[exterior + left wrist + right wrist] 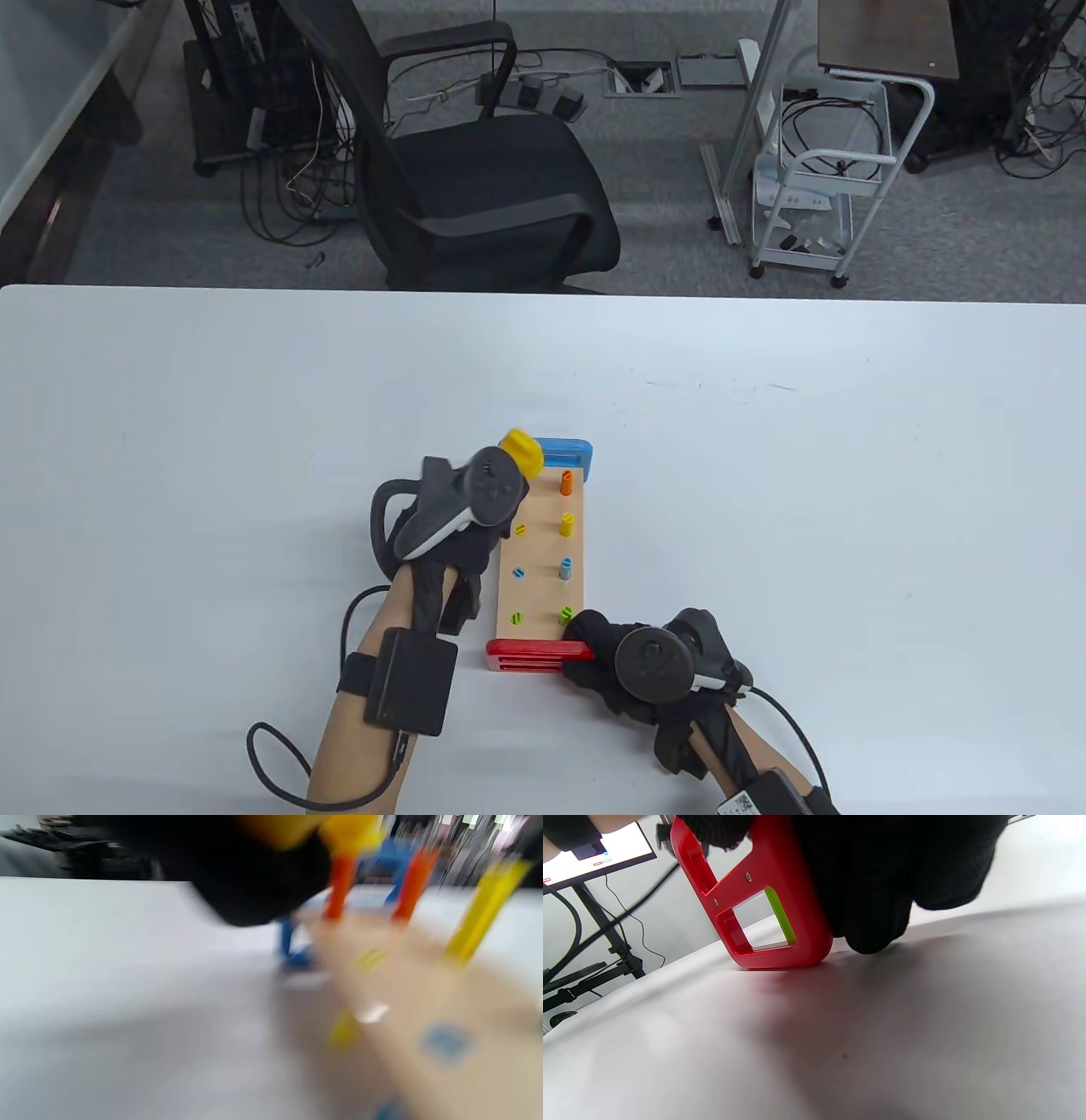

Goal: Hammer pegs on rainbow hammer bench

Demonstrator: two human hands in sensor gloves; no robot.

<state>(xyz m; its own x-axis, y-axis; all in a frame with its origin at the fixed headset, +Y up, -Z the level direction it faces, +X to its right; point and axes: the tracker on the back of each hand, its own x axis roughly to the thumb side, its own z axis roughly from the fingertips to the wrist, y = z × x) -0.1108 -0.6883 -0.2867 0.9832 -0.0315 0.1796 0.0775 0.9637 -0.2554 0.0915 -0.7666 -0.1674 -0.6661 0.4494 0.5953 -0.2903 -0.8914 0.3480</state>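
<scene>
Here, left hand (475, 509) round the yellow hammer (523, 452), right hand (624, 658) gripping the bench's (543, 569) red end (530, 654)

The left hand (462, 518) is over the middle of the table, near its front edge, with the forearm going up from the bottom edge and leaning a little to the right. Its fingers are hidden under the tracker. The right hand (632, 666) lies low near the front edge, its fingers (878, 899) curled and pointing left.
</scene>
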